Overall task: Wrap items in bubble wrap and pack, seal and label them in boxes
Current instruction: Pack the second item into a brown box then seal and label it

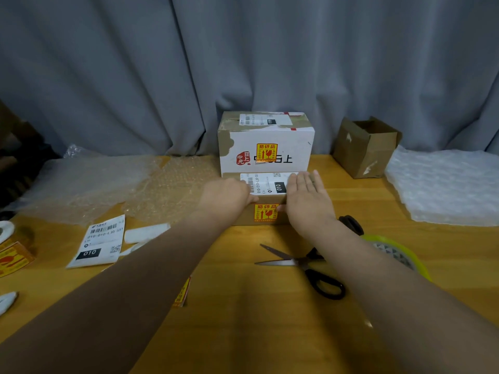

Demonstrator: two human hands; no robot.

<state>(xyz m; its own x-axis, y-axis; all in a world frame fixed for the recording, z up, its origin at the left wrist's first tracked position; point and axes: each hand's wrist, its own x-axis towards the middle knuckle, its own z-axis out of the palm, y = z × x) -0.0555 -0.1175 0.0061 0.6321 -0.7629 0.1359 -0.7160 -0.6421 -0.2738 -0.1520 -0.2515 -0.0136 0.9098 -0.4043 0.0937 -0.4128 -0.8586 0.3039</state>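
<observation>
Small cardboard box (244, 215) is set on the desk (243, 306), mid-frame, touching the front of a larger white box (266, 136).
Shipping label (267, 183) is laid on the small box's top; fragile sticker (266, 211) is stuck on its front face.
Left hand (229, 195): grip closed on the small cardboard box at its left end, fingers bent over the top at the label's left edge, thumb at the front edge.
Right hand (307, 195): grip open, palm down, fingers straight, pressed flat on the label's right end.
The larger white box is labelled on top, and a second fragile sticker is seen on its front.
Open-topped brown carton (364, 149) is placed back right, foam sheet (445, 184) just beside it.
Bubble wrap (108, 184) is spread left of the boxes.
Scissors (305, 263) are lying blades apart near the right forearm; green tape roll (397, 255) is partly hidden by that arm.
Spare label (100, 244) is lying front left.
</observation>
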